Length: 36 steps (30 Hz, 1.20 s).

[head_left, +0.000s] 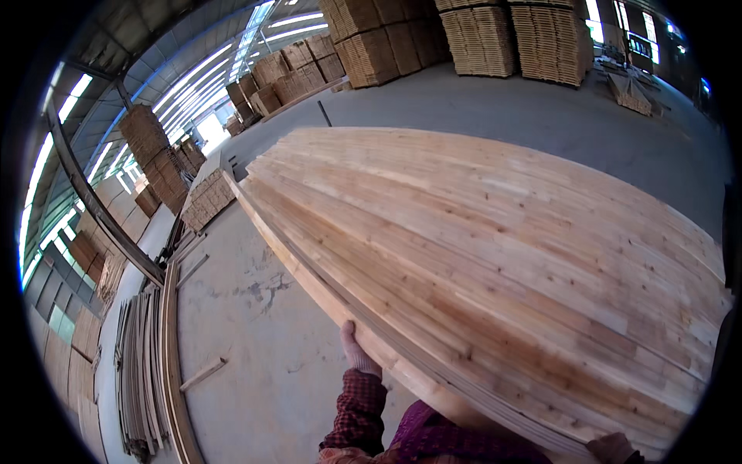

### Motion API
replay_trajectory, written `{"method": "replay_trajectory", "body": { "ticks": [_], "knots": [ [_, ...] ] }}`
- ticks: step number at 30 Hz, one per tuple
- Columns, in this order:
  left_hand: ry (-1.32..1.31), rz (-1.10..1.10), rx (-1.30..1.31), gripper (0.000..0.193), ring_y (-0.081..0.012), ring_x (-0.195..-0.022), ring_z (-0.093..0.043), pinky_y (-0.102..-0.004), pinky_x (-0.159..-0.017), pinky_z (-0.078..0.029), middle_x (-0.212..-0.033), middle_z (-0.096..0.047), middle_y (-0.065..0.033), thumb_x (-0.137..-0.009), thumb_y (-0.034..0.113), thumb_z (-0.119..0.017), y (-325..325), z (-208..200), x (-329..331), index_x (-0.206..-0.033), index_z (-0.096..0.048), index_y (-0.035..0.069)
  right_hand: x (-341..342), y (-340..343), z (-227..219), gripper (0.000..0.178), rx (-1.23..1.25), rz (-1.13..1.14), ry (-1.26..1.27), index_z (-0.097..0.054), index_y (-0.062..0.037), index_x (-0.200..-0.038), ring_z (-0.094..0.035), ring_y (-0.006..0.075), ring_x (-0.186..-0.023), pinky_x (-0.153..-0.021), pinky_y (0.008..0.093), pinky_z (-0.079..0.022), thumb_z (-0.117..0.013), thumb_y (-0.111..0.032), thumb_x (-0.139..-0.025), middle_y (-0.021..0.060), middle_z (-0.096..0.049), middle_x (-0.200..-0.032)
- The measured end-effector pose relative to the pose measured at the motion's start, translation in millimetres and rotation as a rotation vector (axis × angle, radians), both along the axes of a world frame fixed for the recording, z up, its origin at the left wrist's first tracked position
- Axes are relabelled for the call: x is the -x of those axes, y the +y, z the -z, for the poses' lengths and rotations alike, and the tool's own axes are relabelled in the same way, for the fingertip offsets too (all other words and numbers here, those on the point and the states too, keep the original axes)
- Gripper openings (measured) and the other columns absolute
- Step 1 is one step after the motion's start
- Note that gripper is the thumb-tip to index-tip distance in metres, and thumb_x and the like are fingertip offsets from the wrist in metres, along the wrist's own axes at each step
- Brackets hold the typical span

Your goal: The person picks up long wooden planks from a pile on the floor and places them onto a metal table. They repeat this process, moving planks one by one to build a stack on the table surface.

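A broad bed of long, pale wooden boards (pixel 479 232) lies side by side in front of me, with knots and brown streaks in the grain. Along its near edge runs one long wooden board (pixel 305 282), its far left end standing apart from the others. My left hand (pixel 360 352) is closed on this board's outer edge, thumb uppermost and the other fingers mostly hidden. At the lower right, my right hand (pixel 613 448) is closed at the same near edge, dim and partly cut off by the picture's rim.
Tall stacks of lumber (pixel 475 39) stand at the back, and a lower timber stack (pixel 207 193) is beyond the boards' left end. Thin strips (pixel 141 371) lie on the left beside a long beam (pixel 171 371). A short wood piece (pixel 202 374) rests on the concrete floor (pixel 255 348).
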<state>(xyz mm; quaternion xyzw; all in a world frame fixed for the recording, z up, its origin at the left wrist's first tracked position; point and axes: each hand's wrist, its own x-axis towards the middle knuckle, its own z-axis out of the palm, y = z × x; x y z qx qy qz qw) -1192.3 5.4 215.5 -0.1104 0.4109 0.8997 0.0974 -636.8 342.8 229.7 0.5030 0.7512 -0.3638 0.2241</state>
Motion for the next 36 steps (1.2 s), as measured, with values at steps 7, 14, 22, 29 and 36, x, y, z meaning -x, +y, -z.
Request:
{"method": "replay_trajectory", "body": {
  "ticks": [7, 14, 22, 29, 36],
  "knots": [
    [-0.014, 0.025, 0.090, 0.086, -0.0351, -0.128, -0.060, -0.0462, -0.110, -0.049, -0.142, -0.061, -0.0183, -0.091, 0.060, -0.059, 31, 5, 97, -0.153, -0.044, 0.002, 81, 33, 15, 0.063, 0.041, 0.017, 0.048, -0.079, 0.0022, -0.108, -0.073, 0.0378, -0.105, -0.097, 0.0423, -0.053, -0.073, -0.057, -0.088, 0.0263, -0.077, -0.103],
    [-0.076, 0.034, 0.151, 0.087, -0.0357, -0.129, -0.058, -0.0484, -0.110, -0.049, -0.143, -0.060, -0.0184, -0.090, 0.059, -0.060, 30, 25, 219, -0.154, -0.043, 0.003, 200, 27, 31, 0.068, 0.050, 0.003, -0.053, -0.077, 0.0011, -0.117, -0.069, 0.0402, -0.117, -0.103, 0.0430, -0.051, -0.070, -0.061, -0.089, 0.0283, -0.074, -0.115],
    [-0.151, 0.017, 0.185, 0.090, -0.0367, -0.124, -0.061, -0.0496, -0.107, -0.051, -0.139, -0.062, -0.0190, -0.085, 0.061, -0.066, 19, 50, 382, -0.151, -0.047, 0.004, 355, 8, 35, 0.070, 0.064, -0.010, -0.143, -0.075, 0.0017, -0.122, -0.068, 0.0397, -0.119, -0.106, 0.0430, -0.050, -0.070, -0.060, -0.090, 0.0283, -0.073, -0.120],
    [-0.206, -0.002, 0.185, 0.093, -0.0380, -0.120, -0.064, -0.0519, -0.103, -0.055, -0.134, -0.065, -0.0202, -0.081, 0.062, -0.070, 31, 65, 423, -0.150, -0.048, 0.004, 406, 21, 30, 0.073, 0.150, 0.006, -0.133, -0.071, 0.0044, -0.127, -0.066, 0.0397, -0.123, -0.107, 0.0424, -0.049, -0.068, -0.059, -0.092, 0.0282, -0.072, -0.123],
    [-0.245, -0.016, 0.171, 0.093, -0.0379, -0.117, -0.065, -0.0527, -0.101, -0.055, -0.135, -0.065, -0.0182, -0.078, 0.061, -0.076, 61, 94, 390, -0.149, -0.051, 0.006, 356, 62, 94, 0.056, 0.115, -0.069, -0.075, -0.076, -0.0031, -0.114, -0.068, 0.0394, -0.112, -0.101, 0.0444, -0.051, -0.066, -0.054, -0.095, 0.0272, -0.074, -0.111]
  ]
}}
